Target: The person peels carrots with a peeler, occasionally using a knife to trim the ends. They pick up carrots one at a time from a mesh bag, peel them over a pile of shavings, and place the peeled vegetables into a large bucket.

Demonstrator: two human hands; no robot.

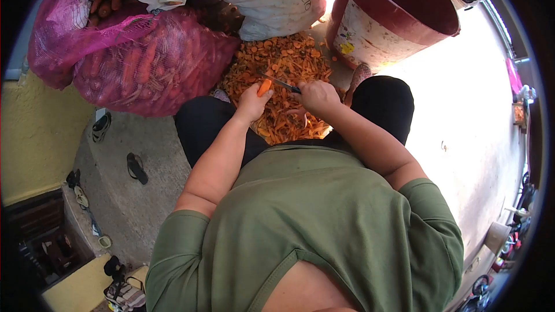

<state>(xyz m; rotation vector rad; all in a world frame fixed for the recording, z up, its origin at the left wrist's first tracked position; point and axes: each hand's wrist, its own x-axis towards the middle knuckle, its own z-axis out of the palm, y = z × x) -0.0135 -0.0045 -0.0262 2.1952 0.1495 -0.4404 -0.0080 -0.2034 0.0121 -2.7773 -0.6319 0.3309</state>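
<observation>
My left hand is closed around an orange carrot, whose peeled-looking end points up. In my right hand is the black handle of a knife; its blade reaches left toward the carrot. Whether blade and carrot touch, I cannot tell. Below both hands, between my knees, lies a wide heap of orange peelings and carrot pieces.
A pink mesh sack of carrots stands at the left, a white sack with writing beyond the heap, and a big dark red bin at the right. Slippers lie on the concrete floor.
</observation>
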